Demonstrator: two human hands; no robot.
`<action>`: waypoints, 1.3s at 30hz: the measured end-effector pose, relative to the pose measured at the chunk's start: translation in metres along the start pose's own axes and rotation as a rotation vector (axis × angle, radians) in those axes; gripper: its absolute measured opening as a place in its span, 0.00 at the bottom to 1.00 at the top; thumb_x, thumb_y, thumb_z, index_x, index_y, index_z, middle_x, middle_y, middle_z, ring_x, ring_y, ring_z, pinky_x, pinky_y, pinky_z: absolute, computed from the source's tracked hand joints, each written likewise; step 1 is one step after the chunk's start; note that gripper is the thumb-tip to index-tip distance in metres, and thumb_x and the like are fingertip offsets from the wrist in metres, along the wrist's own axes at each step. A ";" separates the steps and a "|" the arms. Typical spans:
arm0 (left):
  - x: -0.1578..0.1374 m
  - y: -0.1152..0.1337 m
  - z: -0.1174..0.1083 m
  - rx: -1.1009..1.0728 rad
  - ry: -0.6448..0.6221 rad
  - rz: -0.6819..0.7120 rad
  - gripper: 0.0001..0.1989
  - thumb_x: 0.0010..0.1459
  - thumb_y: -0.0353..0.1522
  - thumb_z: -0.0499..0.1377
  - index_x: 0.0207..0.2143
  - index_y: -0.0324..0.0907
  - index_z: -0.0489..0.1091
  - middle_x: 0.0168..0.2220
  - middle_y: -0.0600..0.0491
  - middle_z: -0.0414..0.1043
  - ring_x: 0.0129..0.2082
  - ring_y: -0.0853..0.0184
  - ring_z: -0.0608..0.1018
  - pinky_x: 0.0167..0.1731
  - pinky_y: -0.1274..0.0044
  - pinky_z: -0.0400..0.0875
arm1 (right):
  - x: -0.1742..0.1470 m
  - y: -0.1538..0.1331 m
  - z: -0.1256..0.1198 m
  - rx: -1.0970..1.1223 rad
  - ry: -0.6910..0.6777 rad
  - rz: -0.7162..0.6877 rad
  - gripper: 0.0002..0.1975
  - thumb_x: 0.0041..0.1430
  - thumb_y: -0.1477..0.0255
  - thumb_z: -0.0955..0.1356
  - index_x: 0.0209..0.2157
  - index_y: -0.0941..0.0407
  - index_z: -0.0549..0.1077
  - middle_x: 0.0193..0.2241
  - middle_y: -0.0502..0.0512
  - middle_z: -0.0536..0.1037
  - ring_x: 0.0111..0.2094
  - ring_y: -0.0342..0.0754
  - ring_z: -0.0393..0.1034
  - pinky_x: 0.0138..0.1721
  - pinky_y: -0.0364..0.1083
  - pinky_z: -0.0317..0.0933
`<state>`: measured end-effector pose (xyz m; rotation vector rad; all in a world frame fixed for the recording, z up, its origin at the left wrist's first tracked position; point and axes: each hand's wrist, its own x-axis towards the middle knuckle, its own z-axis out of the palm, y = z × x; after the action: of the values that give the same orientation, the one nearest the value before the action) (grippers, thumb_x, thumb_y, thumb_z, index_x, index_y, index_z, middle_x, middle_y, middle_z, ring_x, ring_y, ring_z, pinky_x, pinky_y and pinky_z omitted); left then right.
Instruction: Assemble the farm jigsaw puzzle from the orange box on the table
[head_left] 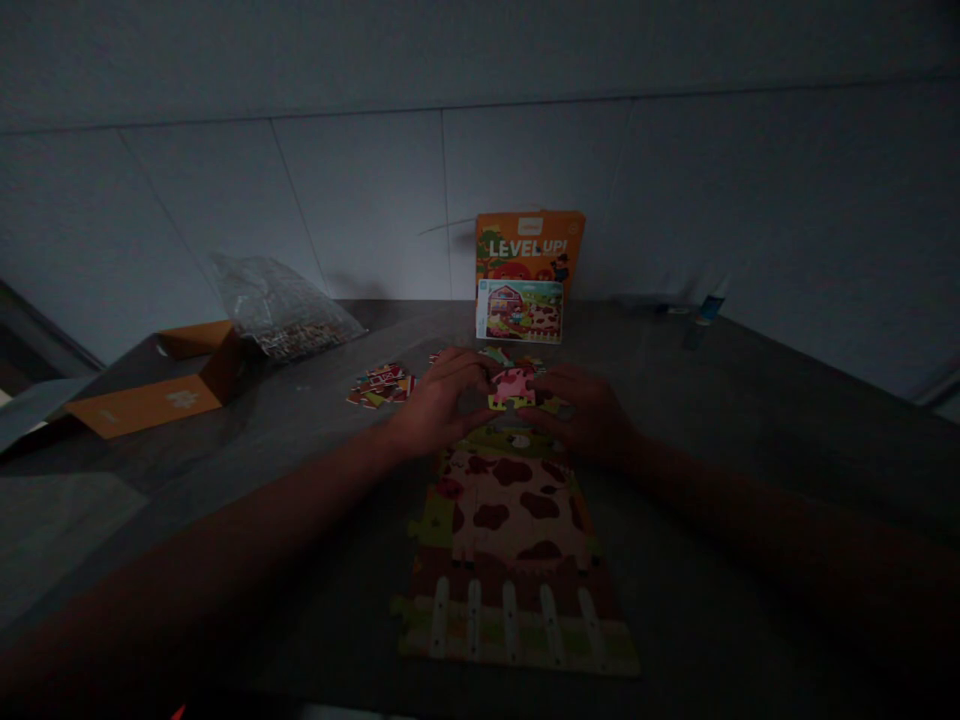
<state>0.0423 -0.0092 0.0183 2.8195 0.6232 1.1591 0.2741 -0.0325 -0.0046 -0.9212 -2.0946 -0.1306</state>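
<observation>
Between my left hand [448, 395] and my right hand [581, 408] is a pink and yellow-green puzzle piece [513, 387], gripped at its two sides by the fingers. It is held above the far end of a partly joined jigsaw puzzle [517, 505], which shows a spotted cow over a white fence. Knobs stick out along the puzzle's left edge. Behind my hands lie more loose pieces, partly hidden by the fingers. A small pile of red and white puzzle pieces [382, 384] rests to the left of my left hand.
An orange "LEVEL UP!" box [529, 245] leans on the wall, with a farm picture card [520, 311] in front. At left are an open orange box part [154, 400] and a clear bag of pieces [289, 310]. A small bottle [711, 303] stands back right.
</observation>
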 end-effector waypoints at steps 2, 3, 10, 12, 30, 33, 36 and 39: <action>0.000 0.000 0.000 0.004 -0.015 -0.003 0.07 0.58 0.33 0.62 0.32 0.42 0.65 0.44 0.48 0.73 0.47 0.62 0.73 0.49 0.67 0.66 | 0.000 0.000 0.000 0.004 -0.006 -0.017 0.15 0.59 0.58 0.68 0.35 0.56 0.77 0.30 0.56 0.77 0.35 0.50 0.72 0.39 0.48 0.64; 0.000 0.000 0.000 0.008 -0.026 -0.013 0.07 0.58 0.33 0.61 0.31 0.43 0.65 0.45 0.48 0.74 0.48 0.61 0.73 0.50 0.67 0.66 | 0.000 0.000 0.000 0.009 -0.007 -0.020 0.15 0.59 0.58 0.68 0.35 0.55 0.77 0.30 0.56 0.78 0.34 0.50 0.72 0.39 0.48 0.64; -0.004 -0.023 0.003 0.234 0.033 -0.270 0.07 0.55 0.33 0.63 0.32 0.41 0.68 0.44 0.47 0.74 0.46 0.58 0.73 0.48 0.67 0.67 | 0.003 0.003 0.000 -0.110 0.085 0.220 0.10 0.60 0.67 0.65 0.33 0.56 0.77 0.32 0.57 0.80 0.36 0.52 0.73 0.43 0.51 0.63; -0.008 -0.036 0.001 0.363 0.008 -0.448 0.08 0.54 0.35 0.63 0.34 0.41 0.69 0.42 0.46 0.75 0.45 0.55 0.73 0.47 0.65 0.67 | 0.003 0.008 -0.001 -0.210 0.150 0.391 0.10 0.59 0.70 0.64 0.34 0.57 0.77 0.35 0.59 0.80 0.39 0.54 0.73 0.46 0.54 0.62; -0.014 -0.047 0.002 0.509 -0.110 -0.613 0.13 0.56 0.38 0.56 0.39 0.39 0.73 0.41 0.44 0.76 0.44 0.54 0.75 0.50 0.62 0.66 | 0.002 0.034 -0.001 -0.461 -0.264 0.799 0.26 0.53 0.61 0.68 0.53 0.56 0.72 0.49 0.65 0.76 0.50 0.64 0.69 0.46 0.58 0.63; -0.010 -0.042 0.002 0.461 -0.108 -0.515 0.11 0.56 0.33 0.56 0.38 0.39 0.73 0.40 0.45 0.76 0.44 0.57 0.75 0.52 0.64 0.65 | 0.006 0.037 -0.004 -0.378 -0.275 0.893 0.29 0.51 0.65 0.69 0.55 0.56 0.69 0.49 0.64 0.76 0.50 0.63 0.70 0.47 0.57 0.62; -0.007 -0.037 0.002 0.389 -0.106 -0.406 0.10 0.54 0.29 0.56 0.38 0.39 0.74 0.41 0.47 0.75 0.45 0.58 0.75 0.53 0.65 0.65 | 0.007 0.038 -0.004 -0.311 -0.243 0.979 0.31 0.49 0.66 0.70 0.56 0.56 0.67 0.50 0.63 0.76 0.50 0.63 0.70 0.50 0.59 0.61; -0.007 -0.035 0.001 0.314 -0.107 -0.307 0.11 0.54 0.28 0.56 0.40 0.39 0.74 0.43 0.46 0.75 0.47 0.58 0.74 0.51 0.65 0.67 | 0.005 0.038 -0.003 -0.263 -0.152 0.980 0.31 0.47 0.69 0.71 0.55 0.58 0.68 0.48 0.64 0.77 0.49 0.62 0.71 0.47 0.57 0.63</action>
<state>0.0263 0.0200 0.0062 2.8562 1.2747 0.9193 0.2984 -0.0033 -0.0074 -2.0549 -1.5506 0.1872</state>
